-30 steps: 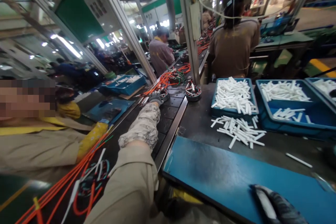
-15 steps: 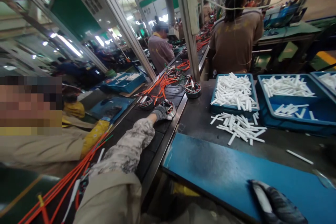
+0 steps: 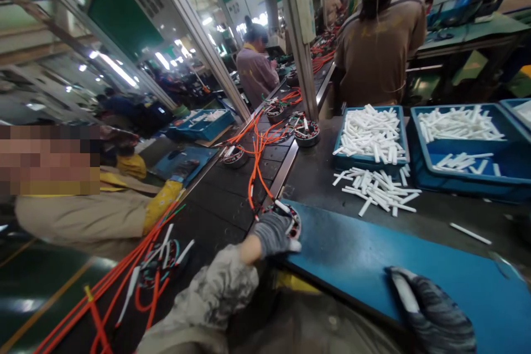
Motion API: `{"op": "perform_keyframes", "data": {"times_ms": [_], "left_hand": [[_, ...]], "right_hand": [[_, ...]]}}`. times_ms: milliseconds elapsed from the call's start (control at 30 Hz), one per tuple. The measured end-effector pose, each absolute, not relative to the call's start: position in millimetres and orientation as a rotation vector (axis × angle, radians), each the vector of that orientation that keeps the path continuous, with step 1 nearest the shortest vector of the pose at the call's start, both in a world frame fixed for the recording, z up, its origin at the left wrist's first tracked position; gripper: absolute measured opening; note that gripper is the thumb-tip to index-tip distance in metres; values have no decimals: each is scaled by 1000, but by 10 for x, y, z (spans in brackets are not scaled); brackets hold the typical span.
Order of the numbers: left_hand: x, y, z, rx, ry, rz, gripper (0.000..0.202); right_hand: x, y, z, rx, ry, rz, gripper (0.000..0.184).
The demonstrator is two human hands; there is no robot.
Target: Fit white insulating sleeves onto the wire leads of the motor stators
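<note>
My left hand point(image 3: 274, 235), in a grey striped glove with a pale fingertip, grips a ring-shaped motor stator point(image 3: 295, 222) at the left end of the blue mat point(image 3: 348, 249). Orange wires point(image 3: 258, 163) run from this stator back across the line, and a white sleeve lies over its top. Low on the right, my right hand point(image 3: 433, 307) rests over the mat in a dark striped glove. Its fingers are curled together. A pale long patch shows along them; whether it is a held tube or part of the glove, I cannot tell.
White tubes fill a blue bin point(image 3: 369, 163), with a loose pile point(image 3: 379, 191) before it. A second blue bin point(image 3: 477, 168) stands to its right. More stators point(image 3: 307, 134) sit along the dark line. At left, a co-worker's yellow sleeve point(image 3: 164, 207) reaches toward the line.
My left hand has drawn the stator from the line toward me onto the mat's edge, its orange wires trailing. My right hand stays nearly in place.
</note>
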State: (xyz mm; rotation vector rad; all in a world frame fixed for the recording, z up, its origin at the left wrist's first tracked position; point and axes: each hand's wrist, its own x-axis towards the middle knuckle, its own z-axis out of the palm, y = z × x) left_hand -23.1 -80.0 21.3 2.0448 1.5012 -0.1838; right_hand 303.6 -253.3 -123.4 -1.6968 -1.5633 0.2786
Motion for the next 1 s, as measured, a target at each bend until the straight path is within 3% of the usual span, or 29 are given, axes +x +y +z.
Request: {"op": "perform_keyframes", "data": {"times_ms": [100,233,367,433,533,633,1000], "left_hand": [[103,-1072,180,1953,1213,26,31],[298,-1176,407,1924,881,240,45],[356,-854,396,2138,926,492,57],[391,-661,207,2249,957,429,70],[456,-520,-89,2325,778,329,53],[476,-524,-164,2320,760,471,34],[391,-642,-23,2049,981,546,30]], "right_hand": [[3022,-2494,-1187,-1691,-1622,221,32],[2952,-2406,-1124,-1626,-1540,320,41],[2882,-2289,-916,-1628,-1414,509,42],[2872,-2206,-779,-1643,-1294,567,42],[2874,-2039,-609,-1578,-1228,662,40],[2855,-1852,-486,-1494,-1244,739,46],[2917,-1301,-355,-1120,-1526,1206,60]]}}
